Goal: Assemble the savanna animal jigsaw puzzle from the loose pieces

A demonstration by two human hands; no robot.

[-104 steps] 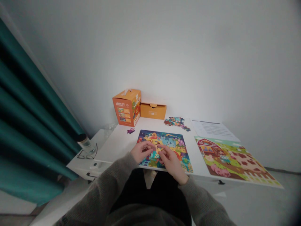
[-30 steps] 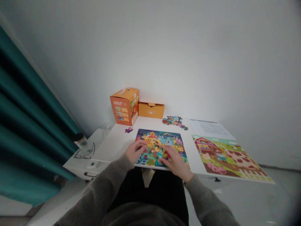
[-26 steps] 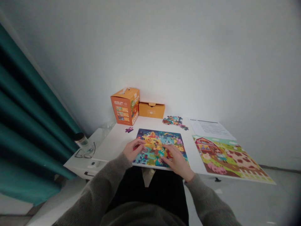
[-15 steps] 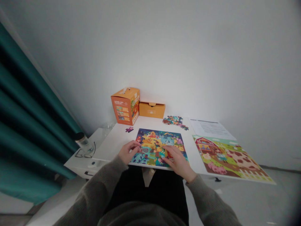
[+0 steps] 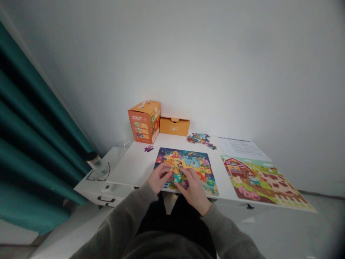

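Observation:
A colourful jungle puzzle lies near the front edge of the white table. Over its lower middle, my right hand pinches a green and yellow puzzle piece between thumb and fingers. My left hand is just left of that piece, its thumb and fingers bent close together; whether it also grips the piece is too small to tell. The hands hide part of the puzzle's lower left.
An orange box and a lower orange box stand at the back. Loose pieces lie behind the puzzle, a purple piece to its left. A farm puzzle, paper, glasses and a jar flank it.
My left hand has moved right, off the puzzle's left edge. My right hand has moved left, and a piece now shows raised between the hands.

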